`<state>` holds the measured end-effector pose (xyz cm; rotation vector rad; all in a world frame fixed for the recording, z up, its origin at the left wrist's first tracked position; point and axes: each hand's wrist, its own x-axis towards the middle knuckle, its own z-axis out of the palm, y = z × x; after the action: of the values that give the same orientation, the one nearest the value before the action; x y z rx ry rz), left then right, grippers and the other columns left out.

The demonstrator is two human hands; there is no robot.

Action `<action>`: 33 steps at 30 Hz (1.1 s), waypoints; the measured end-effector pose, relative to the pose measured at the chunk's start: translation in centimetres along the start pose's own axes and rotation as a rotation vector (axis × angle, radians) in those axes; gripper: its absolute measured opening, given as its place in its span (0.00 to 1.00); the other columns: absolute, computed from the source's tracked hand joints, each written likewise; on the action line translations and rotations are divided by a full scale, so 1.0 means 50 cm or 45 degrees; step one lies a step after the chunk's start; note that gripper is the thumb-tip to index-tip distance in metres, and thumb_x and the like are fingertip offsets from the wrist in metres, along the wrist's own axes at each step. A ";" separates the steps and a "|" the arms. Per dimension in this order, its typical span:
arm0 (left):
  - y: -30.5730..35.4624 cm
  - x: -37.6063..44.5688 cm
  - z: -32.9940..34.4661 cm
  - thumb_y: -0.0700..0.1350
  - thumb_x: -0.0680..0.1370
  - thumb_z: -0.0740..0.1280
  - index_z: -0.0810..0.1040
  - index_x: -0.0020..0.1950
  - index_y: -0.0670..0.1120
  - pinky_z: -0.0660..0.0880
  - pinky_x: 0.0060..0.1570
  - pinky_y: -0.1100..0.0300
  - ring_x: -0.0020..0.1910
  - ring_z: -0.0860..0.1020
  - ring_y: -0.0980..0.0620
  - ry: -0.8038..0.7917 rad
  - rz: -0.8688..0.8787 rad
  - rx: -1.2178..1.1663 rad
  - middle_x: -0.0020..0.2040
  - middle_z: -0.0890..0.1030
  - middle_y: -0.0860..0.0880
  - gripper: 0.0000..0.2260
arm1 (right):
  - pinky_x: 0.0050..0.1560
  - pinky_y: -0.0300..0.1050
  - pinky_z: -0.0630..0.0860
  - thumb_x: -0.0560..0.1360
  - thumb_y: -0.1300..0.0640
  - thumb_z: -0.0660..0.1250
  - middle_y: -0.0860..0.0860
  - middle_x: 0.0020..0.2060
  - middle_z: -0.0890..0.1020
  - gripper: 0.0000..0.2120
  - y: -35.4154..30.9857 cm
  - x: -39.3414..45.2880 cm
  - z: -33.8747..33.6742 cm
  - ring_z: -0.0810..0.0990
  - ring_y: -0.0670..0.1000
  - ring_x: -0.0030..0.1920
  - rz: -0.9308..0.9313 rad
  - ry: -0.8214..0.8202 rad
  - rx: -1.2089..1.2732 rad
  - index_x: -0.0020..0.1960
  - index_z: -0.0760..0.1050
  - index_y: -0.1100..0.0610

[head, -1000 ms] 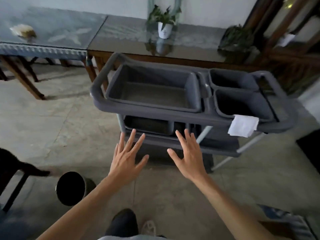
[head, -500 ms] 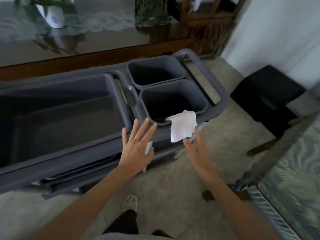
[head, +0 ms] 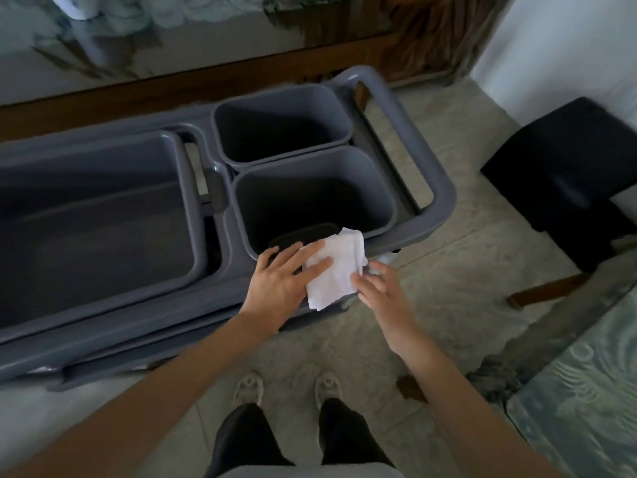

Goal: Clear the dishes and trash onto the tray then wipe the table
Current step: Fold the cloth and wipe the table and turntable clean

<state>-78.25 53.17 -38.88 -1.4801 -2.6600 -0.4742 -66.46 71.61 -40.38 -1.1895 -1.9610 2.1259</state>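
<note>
Two hands, left hand (head: 281,282) lying flat, fingers spread, right hand (head: 377,288) loosely curled, are touching the white cloth (head: 336,269) draping over the grey cart's (head: 441,194) near rim.

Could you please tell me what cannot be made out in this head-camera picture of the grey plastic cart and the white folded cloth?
- Grey plastic cart: left end cut off by the frame edge; lower shelves hidden under its top.
- Near small grey bin: bottom lost in shadow.
- White folded cloth: grip unclear, left hand and right hand cover its edges.
- White plant pot: cut off at the top.
</note>
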 end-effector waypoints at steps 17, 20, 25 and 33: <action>0.097 -0.048 -0.151 0.30 0.79 0.68 0.80 0.66 0.41 0.72 0.69 0.43 0.73 0.73 0.45 0.522 -0.387 -0.373 0.68 0.80 0.47 0.17 | 0.43 0.46 0.84 0.75 0.60 0.76 0.56 0.58 0.86 0.23 -0.196 -0.039 0.012 0.86 0.58 0.58 -0.045 -0.579 0.328 0.68 0.76 0.55; 0.118 -0.096 -0.194 0.33 0.80 0.64 0.80 0.65 0.42 0.75 0.66 0.52 0.69 0.76 0.49 0.700 -0.481 -0.376 0.65 0.81 0.49 0.15 | 0.40 0.44 0.83 0.79 0.59 0.72 0.53 0.54 0.88 0.16 -0.223 -0.069 0.055 0.87 0.54 0.51 -0.092 -0.740 0.296 0.66 0.78 0.51; 0.155 -0.204 -0.265 0.51 0.83 0.63 0.79 0.53 0.60 0.73 0.37 0.69 0.40 0.79 0.59 0.932 -0.897 -0.456 0.43 0.81 0.62 0.05 | 0.46 0.43 0.83 0.85 0.54 0.60 0.53 0.48 0.86 0.14 -0.235 -0.138 0.147 0.85 0.50 0.47 -0.126 -1.009 0.193 0.57 0.85 0.55; 0.272 -0.474 -0.326 0.56 0.81 0.64 0.77 0.40 0.47 0.73 0.32 0.60 0.33 0.77 0.52 1.299 -1.407 -0.515 0.35 0.79 0.48 0.16 | 0.44 0.43 0.81 0.81 0.50 0.63 0.50 0.41 0.85 0.15 -0.158 -0.337 0.277 0.81 0.46 0.39 -0.114 -1.453 -0.096 0.47 0.88 0.47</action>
<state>-55.69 35.62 -24.92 0.4170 -2.2049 -1.3663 -65.46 53.33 -26.09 0.2950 -2.2804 3.0098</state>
